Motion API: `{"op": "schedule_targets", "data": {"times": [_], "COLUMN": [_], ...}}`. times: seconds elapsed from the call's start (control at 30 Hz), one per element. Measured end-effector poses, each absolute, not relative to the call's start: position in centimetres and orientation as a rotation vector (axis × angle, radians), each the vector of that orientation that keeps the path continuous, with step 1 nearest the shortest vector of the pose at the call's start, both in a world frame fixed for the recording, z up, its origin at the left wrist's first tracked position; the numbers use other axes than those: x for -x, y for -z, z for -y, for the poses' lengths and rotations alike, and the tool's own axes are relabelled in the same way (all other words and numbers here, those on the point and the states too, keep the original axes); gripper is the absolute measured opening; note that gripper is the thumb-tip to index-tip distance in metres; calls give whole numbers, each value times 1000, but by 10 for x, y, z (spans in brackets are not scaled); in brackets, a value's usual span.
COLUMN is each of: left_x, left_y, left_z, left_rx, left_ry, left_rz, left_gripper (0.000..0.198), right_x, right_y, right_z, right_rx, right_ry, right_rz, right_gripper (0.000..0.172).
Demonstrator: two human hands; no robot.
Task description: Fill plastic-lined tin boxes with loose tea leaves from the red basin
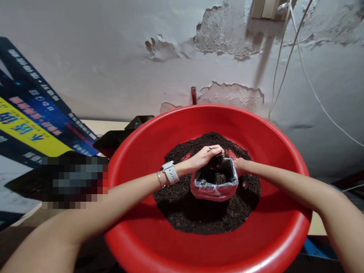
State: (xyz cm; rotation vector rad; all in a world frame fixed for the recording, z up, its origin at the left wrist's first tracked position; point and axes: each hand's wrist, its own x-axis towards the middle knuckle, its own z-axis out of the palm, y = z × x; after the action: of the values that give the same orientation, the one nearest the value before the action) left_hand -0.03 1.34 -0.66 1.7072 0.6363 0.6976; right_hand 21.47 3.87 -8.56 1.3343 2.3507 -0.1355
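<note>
A square container lined with a clear plastic bag (214,191) is tilted inside a big red basin (136,223), its mouth open and some dark material inside. Loose dark tea leaves (199,220), as they look, are heaped over the basin's floor around it. My left hand (212,153), with a white watch and a bracelet on the wrist, is closed round a clump of these leaves just above the container's mouth. At the container's right side, my right hand (240,166) grips it near the rim; its fingers are mostly hidden.
Behind the basin rises a wall (113,68) with peeling plaster. White cables (304,68) hang at the right. On the left stand printed boxes (36,110) and black trays (113,138), with a blurred patch in front.
</note>
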Motion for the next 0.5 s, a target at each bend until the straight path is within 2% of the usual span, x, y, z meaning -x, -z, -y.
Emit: {"op": "schedule_targets", "data": {"times": [0.5], "left_x": [0], "left_y": [9], "left_z": [-14], "left_rx": [-1697], "left_ry": [-697], "left_rz": [-602], "left_gripper": [36], "right_x": [-215], "right_y": [84], "right_z": [-40], "right_rx": [-1258], "right_ry": [138], "right_rz": [-2319], "right_gripper": [53]}}
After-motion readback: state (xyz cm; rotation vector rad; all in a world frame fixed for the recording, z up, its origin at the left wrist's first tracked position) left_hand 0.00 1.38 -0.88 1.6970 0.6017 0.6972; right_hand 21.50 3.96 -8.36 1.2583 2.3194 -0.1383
